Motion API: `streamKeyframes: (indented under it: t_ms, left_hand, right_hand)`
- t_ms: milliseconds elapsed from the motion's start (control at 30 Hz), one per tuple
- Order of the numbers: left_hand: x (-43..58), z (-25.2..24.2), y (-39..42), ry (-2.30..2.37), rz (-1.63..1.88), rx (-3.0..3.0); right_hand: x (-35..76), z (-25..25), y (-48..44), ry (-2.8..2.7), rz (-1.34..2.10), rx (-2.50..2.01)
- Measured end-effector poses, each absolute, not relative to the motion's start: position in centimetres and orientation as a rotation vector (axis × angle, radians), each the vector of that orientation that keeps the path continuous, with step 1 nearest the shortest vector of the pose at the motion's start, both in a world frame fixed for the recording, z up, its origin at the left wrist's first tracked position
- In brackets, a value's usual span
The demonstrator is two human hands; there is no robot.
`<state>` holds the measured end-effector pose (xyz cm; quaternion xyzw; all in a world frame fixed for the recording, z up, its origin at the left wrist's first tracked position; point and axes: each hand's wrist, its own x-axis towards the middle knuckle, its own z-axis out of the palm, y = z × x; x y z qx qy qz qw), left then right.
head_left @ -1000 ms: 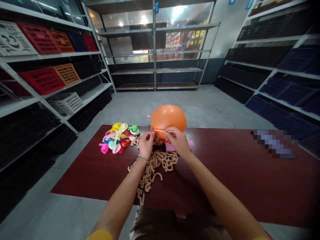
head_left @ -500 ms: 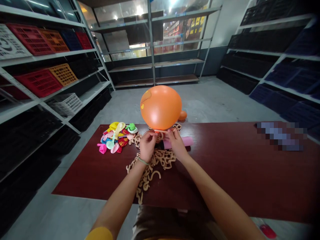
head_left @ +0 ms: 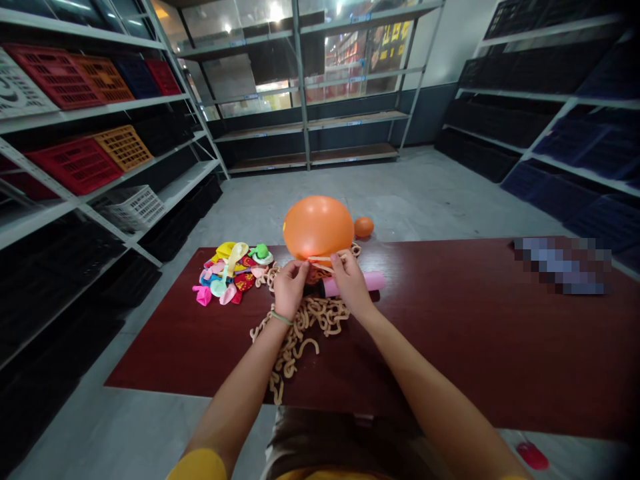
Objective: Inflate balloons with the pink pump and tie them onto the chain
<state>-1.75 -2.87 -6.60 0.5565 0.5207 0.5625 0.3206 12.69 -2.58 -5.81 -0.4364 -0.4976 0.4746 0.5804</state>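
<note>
An inflated orange balloon (head_left: 317, 227) hangs just above the far edge of the dark red table (head_left: 450, 333). My left hand (head_left: 289, 289) and my right hand (head_left: 349, 283) are both pinched on its stretched neck, which runs between them. Under my hands lies a tangle of beige chain links (head_left: 305, 327). A pink pump (head_left: 350, 285) lies on the table beneath my right hand. To the left sits a pile of flat coloured balloons (head_left: 230, 273).
A small orange balloon (head_left: 364, 227) rests at the table's far edge. Metal shelving with red, orange and white crates (head_left: 75, 140) lines the left; dark crates fill the right shelves. A blurred patch (head_left: 563, 267) lies at the table's right.
The orange balloon rose above my hands half a second ago and has come back down toward the table. Both hands stay pinched on its neck, now stretched between them.
</note>
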Motion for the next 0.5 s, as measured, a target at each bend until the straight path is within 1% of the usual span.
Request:
streamKeyframes:
  t_ms: [100,167,367,500]
  left_hand:
    - [-1.9,-6.5,-2.6,1.288,1.46,1.255]
    - [-1.8,-6.5,-2.5,1.245,1.456,1.199]
    - [-1.5,-6.3,-2.7,1.198,1.477,1.228]
    - [-1.6,-6.3,-3.1,1.129,1.493,1.35]
  right_hand:
    - [13.5,-6.1,-2.1,-1.249,0.848,-1.094]
    - [13.8,-6.2,-1.9,-1.253,0.817,-1.11]
    - [13.8,-6.3,-1.6,-1.184,0.885,-1.107]
    - [14.1,-6.0,-1.8,-1.185,0.998,-1.054]
